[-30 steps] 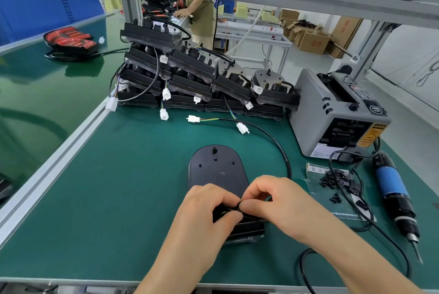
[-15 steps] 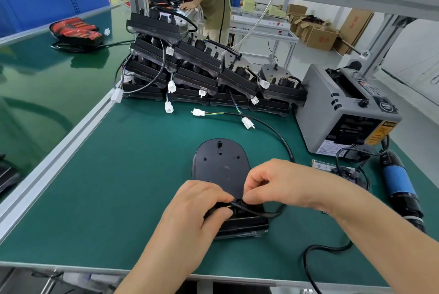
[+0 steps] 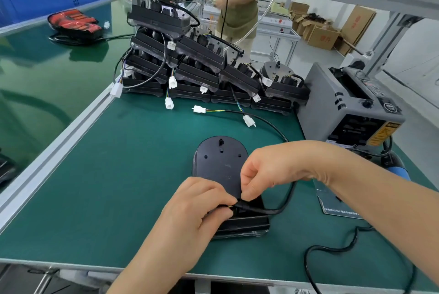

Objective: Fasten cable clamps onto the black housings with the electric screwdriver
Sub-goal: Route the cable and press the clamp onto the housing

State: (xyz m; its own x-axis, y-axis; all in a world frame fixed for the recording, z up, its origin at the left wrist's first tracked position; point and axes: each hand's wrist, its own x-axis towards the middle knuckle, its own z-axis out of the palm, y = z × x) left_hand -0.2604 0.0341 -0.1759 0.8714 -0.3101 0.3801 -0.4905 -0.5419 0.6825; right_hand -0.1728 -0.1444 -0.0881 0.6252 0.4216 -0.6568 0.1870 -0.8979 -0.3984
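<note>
A black oval housing (image 3: 219, 163) lies on the green mat in front of me. Its black cable (image 3: 282, 203) loops off to the right and back to a white connector (image 3: 199, 109). My left hand (image 3: 192, 213) grips the near end of the housing, its fingertips pinching the cable where it enters. My right hand (image 3: 268, 170) pinches the same spot from above with curled fingers; a clamp there is too small to make out. The blue electric screwdriver (image 3: 396, 168) lies at the right, mostly hidden behind my right forearm.
A stack of several black housings (image 3: 194, 65) with white connectors stands at the back. A grey tape dispenser (image 3: 351, 108) sits at the back right. A card (image 3: 332, 206) lies under my right forearm. The screwdriver's cord (image 3: 332, 248) curls at the front right. A person (image 3: 237, 8) stands behind.
Both hands stayed at the housing's near end working the cable. My right hand rose over the cable entry, and the view tilted left and closer.
</note>
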